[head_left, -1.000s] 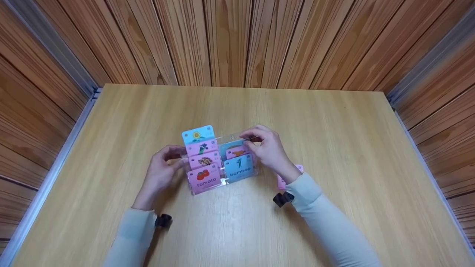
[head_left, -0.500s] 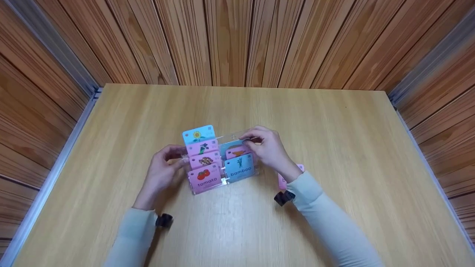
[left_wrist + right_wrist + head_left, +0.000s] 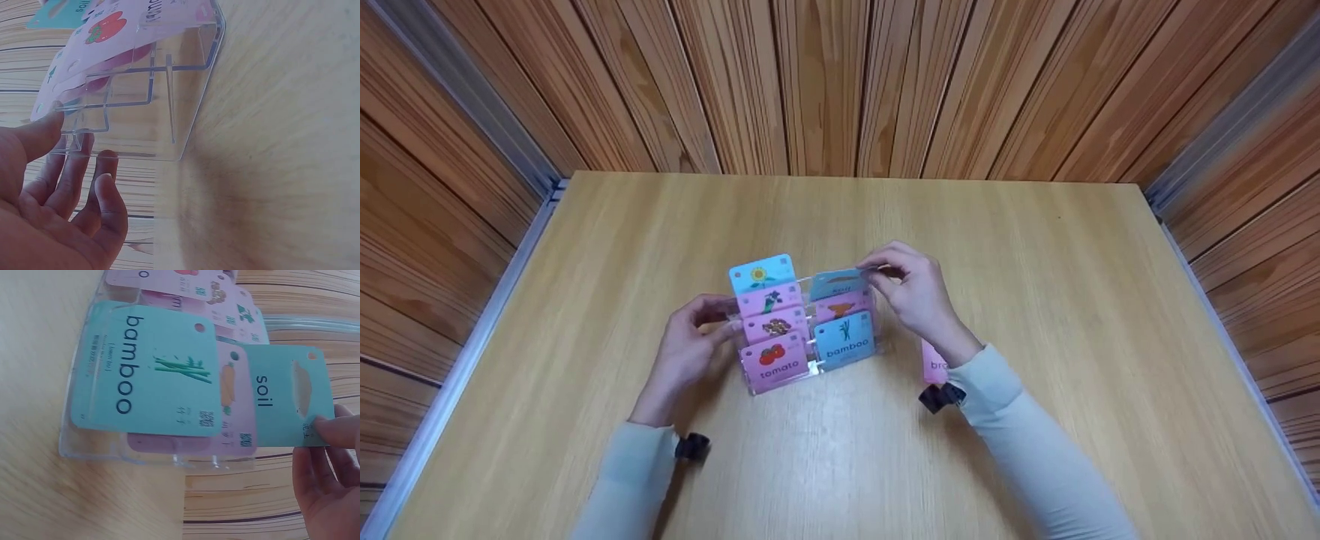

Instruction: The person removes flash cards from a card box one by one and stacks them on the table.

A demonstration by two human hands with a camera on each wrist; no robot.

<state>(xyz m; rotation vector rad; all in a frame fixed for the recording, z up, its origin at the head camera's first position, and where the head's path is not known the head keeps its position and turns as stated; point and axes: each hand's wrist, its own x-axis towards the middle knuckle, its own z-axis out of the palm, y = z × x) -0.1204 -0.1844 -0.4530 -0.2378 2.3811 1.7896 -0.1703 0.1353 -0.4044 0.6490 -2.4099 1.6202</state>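
Right wrist view has the right hand (image 3: 329,478) pinching the corner of the blue soil card (image 3: 284,396) between thumb and fingertip, the card raised at the back right slot of the clear card holder (image 3: 810,326). Left hand (image 3: 56,197) lies relaxed, fingers straight, thumb and fingertips touching the holder's side. Risk, I'd say: that thin corner pinch could slip, or the card could catch the carrot card (image 3: 228,399) and tip the light holder on the surface (image 3: 1035,300).

"bamboo" card (image 3: 147,371) ("soil" card (image 3: 287,397) behind)
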